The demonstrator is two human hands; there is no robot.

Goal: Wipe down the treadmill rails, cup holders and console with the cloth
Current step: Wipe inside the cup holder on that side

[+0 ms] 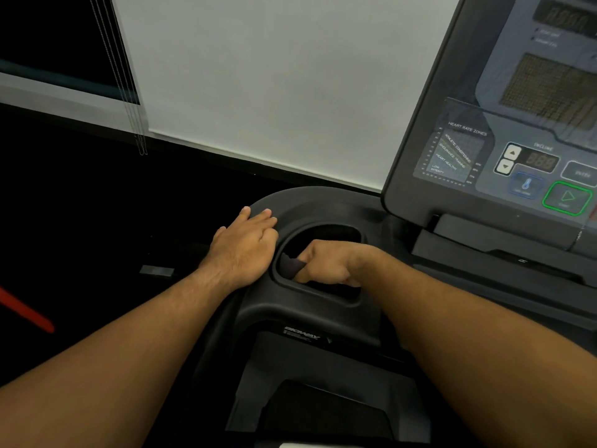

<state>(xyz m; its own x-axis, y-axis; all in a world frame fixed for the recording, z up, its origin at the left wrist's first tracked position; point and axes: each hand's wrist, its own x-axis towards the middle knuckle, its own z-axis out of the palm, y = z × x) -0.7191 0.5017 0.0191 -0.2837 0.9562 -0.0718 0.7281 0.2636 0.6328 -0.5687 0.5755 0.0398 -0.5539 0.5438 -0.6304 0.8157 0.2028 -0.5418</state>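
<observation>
Right hand (329, 263) grips dark cloth (291, 265) inside cup holder (318, 294).

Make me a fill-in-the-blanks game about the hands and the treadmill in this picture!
1. The right hand grips a dark ____ inside the cup holder.
2. The left hand holds ____; it lies flat on the holder's rim.
3. The outline of the start button on the console is ____.
Missing words: cloth; nothing; green.
</observation>
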